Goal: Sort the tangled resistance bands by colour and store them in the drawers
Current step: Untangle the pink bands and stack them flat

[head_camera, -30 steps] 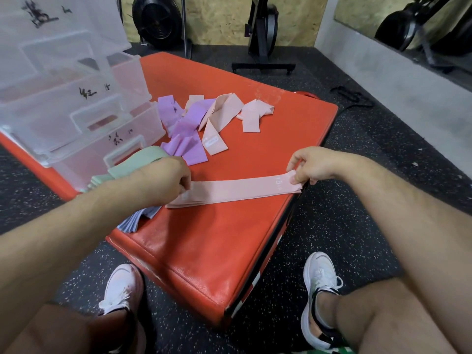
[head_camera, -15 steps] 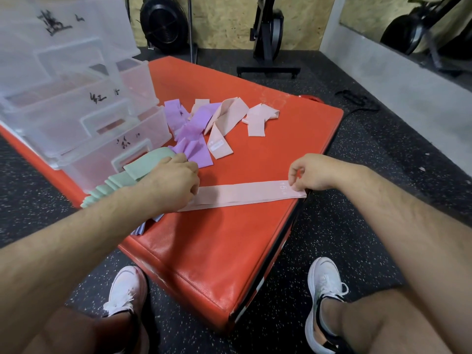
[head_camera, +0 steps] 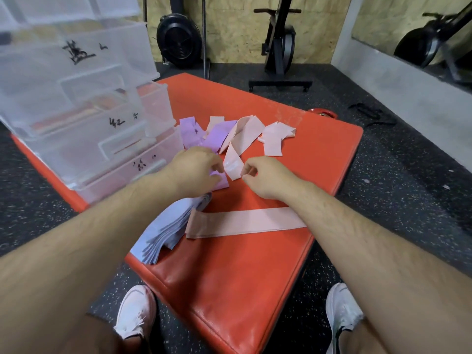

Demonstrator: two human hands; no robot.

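Head view: left hand (head_camera: 196, 169) curls over purple bands (head_camera: 217, 135), grip unclear, probably pinning them. Right hand (head_camera: 265, 178) fingers (head_camera: 251, 165) are narrowly parted beside the tangled pink band (head_camera: 242, 134) end, mid-pad. Straightened pink band (head_camera: 245, 223) is parked by the red pad (head_camera: 229, 277) right edge.

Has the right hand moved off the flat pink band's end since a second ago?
Yes. The right hand has left the flat pink band at the right edge of the mat and gone forward to the tangled pile.

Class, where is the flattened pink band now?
Head view, centre: flattened pink band lies on the red mat, right of the blue band stack, under the right forearm.
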